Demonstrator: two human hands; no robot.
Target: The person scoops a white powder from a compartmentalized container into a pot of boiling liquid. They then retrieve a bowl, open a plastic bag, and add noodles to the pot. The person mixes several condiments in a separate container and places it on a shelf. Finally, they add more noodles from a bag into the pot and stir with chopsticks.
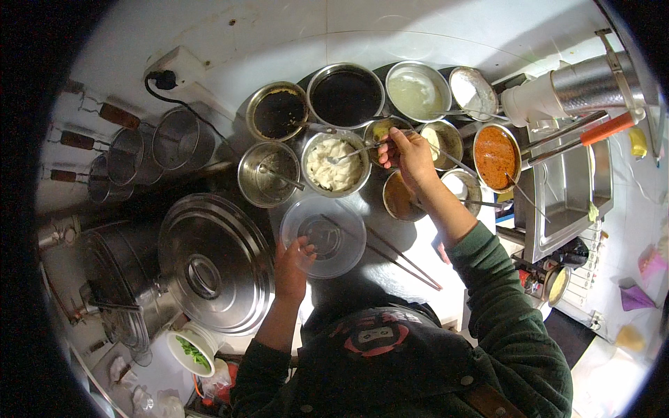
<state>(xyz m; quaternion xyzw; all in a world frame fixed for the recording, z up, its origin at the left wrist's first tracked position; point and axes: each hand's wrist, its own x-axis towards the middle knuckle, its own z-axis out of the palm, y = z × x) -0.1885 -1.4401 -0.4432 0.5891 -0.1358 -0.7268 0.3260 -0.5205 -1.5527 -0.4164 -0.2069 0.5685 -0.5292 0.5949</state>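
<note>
My right hand [405, 157] grips the handle of a metal spoon [349, 154], whose bowl end rests in a metal pot of white, creamy paste [334, 170]. Below that pot, my left hand [297, 261] is at the left rim of a clear plastic bowl [347, 240], fingers against its side. The bowl looks empty. A pair of brown chopsticks [405, 261] lies on the counter, partly behind the bowl. Beneath my right hand, a small metal pot [377, 130] is partly covered. Left of the white paste stands a metal pot [267, 193] with a ladle in it.
Pots of dark liquid [345, 96], pale liquid [415, 91] and orange-red sauce [495, 157] stand around the back and right. A large steel lid [219, 261] is at left, near hanging wire strainers [125, 154]. A white container [192, 347] holds chopped greens; a steel sink [564, 183] is at right.
</note>
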